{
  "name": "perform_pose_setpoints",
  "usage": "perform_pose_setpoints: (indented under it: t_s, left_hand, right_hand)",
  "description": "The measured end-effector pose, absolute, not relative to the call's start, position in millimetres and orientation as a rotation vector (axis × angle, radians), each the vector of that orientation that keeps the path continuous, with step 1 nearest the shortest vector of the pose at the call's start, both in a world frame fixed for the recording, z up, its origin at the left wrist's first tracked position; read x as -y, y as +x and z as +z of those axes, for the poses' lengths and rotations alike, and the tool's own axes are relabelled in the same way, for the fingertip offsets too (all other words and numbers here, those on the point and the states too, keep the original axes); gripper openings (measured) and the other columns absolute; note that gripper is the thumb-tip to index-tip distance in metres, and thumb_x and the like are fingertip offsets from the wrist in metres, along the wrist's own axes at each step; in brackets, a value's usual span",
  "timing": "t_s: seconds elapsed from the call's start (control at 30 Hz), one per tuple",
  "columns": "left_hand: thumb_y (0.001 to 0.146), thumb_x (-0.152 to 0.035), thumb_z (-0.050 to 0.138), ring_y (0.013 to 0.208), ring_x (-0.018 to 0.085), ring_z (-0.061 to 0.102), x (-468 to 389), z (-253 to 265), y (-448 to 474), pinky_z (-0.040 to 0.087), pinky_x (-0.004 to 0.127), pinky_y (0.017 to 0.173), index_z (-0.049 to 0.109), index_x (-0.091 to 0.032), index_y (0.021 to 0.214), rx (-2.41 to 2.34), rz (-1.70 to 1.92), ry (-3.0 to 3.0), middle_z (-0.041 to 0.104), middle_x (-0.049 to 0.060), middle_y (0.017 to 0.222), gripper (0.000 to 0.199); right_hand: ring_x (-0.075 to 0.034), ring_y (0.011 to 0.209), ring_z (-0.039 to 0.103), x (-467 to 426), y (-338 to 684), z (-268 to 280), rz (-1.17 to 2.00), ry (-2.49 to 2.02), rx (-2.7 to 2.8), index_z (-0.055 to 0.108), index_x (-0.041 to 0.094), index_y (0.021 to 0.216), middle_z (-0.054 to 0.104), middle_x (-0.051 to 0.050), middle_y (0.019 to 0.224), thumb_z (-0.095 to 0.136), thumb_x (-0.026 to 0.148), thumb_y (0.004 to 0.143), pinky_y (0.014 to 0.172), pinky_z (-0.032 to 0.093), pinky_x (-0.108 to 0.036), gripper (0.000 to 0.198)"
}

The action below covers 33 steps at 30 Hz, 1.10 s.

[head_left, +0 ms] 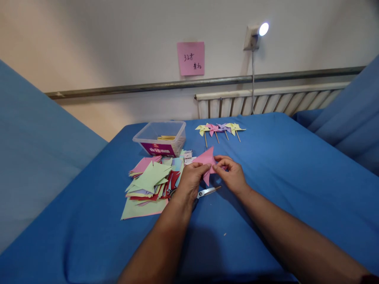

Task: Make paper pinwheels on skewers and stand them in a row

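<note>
A pink paper pinwheel (207,157), partly folded, is held up over the blue table between both hands. My left hand (192,179) pinches its left side, with the thumb lying on the paper near the middle. On the other side my right hand (231,173) is closed on the pinwheel's right edge between thumb and fingers. A pair of scissors (209,191) lies below the hands, blades pointing right; its handles are partly hidden behind my left wrist. Left of my left hand rests a stack of cut paper sheets (152,177) in green, pink, red and other colours.
A clear plastic box (160,136) holding thin wooden sticks (166,138) stands behind the paper stack. Several finished pinwheels (214,129) on sticks lie in a row at the back. Small white boxes (188,157) sit beside the stack. A radiator (266,100) lines the wall behind the blue-covered table (281,165).
</note>
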<state>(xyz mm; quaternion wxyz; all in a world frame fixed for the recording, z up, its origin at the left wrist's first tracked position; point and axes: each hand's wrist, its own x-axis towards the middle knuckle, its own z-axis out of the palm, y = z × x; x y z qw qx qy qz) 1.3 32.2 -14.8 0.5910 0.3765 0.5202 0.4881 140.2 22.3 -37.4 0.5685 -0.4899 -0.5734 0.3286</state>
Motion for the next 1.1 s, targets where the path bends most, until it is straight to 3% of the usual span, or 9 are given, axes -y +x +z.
perform_pose_setpoints:
  t_s: [0.47,0.73,0.83,0.9,1.0,1.1]
  left_hand:
    - [0.053,-0.031,0.079,0.046,0.007,0.041,-32,-15,3,0.030,0.022,0.048,0.054,-0.016,0.054,-1.260,1.132,0.925,0.047,-0.004,0.050,0.030]
    - [0.055,-0.034,0.076,0.046,0.008,0.040,-30,-9,4,0.028,0.022,0.046,0.053,-0.016,0.053,-1.347,1.100,0.999,0.047,-0.004,0.049,0.029]
    - [0.054,-0.032,0.076,0.044,0.007,0.038,-30,-6,1,0.026,0.021,0.045,0.052,-0.016,0.052,-1.376,1.073,1.025,0.046,-0.004,0.048,0.029]
    - [0.054,-0.031,0.075,0.043,0.008,0.038,-31,-2,-2,0.026,0.022,0.044,0.051,-0.017,0.052,-1.362,1.032,1.026,0.046,-0.003,0.047,0.028]
    - [0.053,-0.026,0.074,0.041,0.008,0.037,-31,4,-7,0.025,0.022,0.043,0.050,-0.017,0.050,-1.336,0.956,1.040,0.046,-0.003,0.046,0.026]
    - [0.052,-0.022,0.072,0.040,0.008,0.036,-30,9,-10,0.023,0.022,0.041,0.051,-0.017,0.049,-1.333,0.875,1.092,0.045,-0.003,0.045,0.022]
  right_hand:
    - [-0.024,0.098,0.062,-22,138,-36,0.774,-1.186,1.340,0.062,0.019,0.062,0.066,-0.011,0.104,0.064,0.034,0.073,0.072,0.046,-0.033,0.018]
    - [-0.024,0.099,0.061,-21,137,-39,0.794,-1.179,1.343,0.060,0.019,0.062,0.066,-0.010,0.104,0.065,0.035,0.073,0.078,0.048,-0.034,0.020]
    - [-0.022,0.100,0.061,-24,136,-41,0.905,-1.103,1.202,0.059,0.019,0.072,0.064,-0.008,0.108,0.070,0.037,0.069,0.087,0.047,-0.037,0.021]
    - [-0.021,0.100,0.061,-26,139,-40,1.013,-1.031,1.058,0.058,0.020,0.086,0.064,-0.008,0.110,0.073,0.039,0.065,0.089,0.047,-0.038,0.032]
    - [-0.020,0.092,0.063,-29,146,-31,1.158,-0.965,0.933,0.057,0.021,0.097,0.066,-0.006,0.100,0.078,0.038,0.060,0.083,0.050,-0.037,0.047]
    - [-0.017,0.074,0.063,-28,153,-23,1.345,-0.933,0.971,0.059,0.020,0.097,0.067,-0.001,0.079,0.079,0.037,0.058,0.074,0.051,-0.034,0.047]
